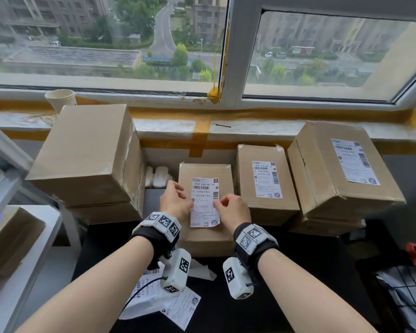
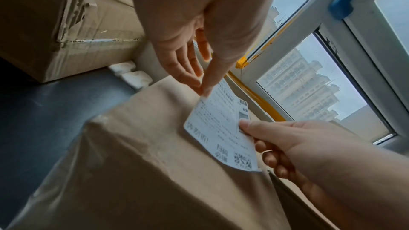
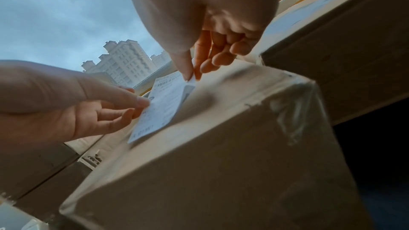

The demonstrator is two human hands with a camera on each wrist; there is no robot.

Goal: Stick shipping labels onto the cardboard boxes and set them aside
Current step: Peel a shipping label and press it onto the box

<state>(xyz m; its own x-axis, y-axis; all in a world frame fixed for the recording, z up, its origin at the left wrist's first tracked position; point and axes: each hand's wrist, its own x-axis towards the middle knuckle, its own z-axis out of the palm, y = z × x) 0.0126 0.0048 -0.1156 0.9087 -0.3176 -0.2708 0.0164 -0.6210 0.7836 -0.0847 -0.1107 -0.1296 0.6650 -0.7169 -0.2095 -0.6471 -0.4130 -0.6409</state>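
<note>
Head view looks down from above; both wrist views, low and close, share the label (image 1: 204,202).

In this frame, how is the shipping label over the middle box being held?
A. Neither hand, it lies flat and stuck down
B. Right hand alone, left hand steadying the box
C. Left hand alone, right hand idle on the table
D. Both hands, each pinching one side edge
D: the left hand and right hand each pinch a side edge of the shipping label above the cardboard box.
</note>
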